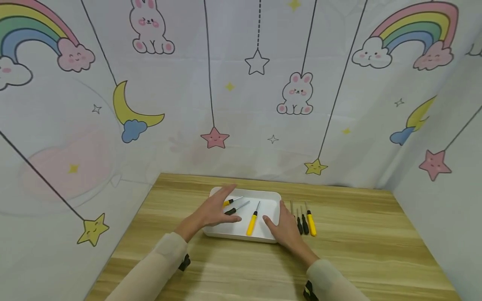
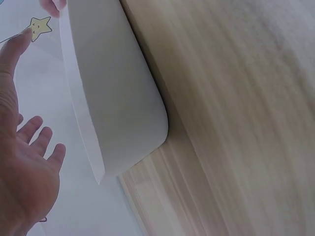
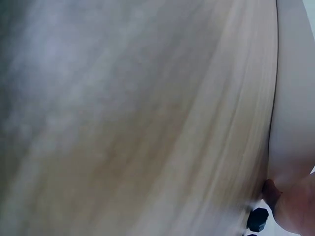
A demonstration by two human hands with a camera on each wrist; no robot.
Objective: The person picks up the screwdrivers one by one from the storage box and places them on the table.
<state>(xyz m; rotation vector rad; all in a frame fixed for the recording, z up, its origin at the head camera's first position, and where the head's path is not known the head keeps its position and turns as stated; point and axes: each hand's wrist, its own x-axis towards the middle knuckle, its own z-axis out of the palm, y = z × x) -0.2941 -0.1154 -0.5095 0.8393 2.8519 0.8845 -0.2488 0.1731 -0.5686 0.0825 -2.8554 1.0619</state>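
A white tray (image 1: 241,237) holds a yellow screwdriver (image 1: 252,225), a dark-handled screwdriver (image 1: 231,211) and a yellow-and-black screwdriver (image 1: 226,203), the last two partly behind my left hand (image 1: 214,211). That hand hovers over the tray's left part, thumb and fingers spread; in the left wrist view the hand (image 2: 29,182) is apart from the tray's wall (image 2: 118,98). My right hand (image 1: 286,229) is at the tray's right edge, thumb over the inside and fingers along the outside. The right wrist view catches only part of this hand (image 3: 298,206); whether it touches the wall I cannot tell.
Right of the tray, a yellow screwdriver (image 1: 311,225) and dark-handled screwdrivers (image 1: 305,225) lie side by side on the wooden table (image 1: 361,242); another shaft is partly hidden by my right hand. A patterned white curtain (image 1: 248,104) rises behind the table.
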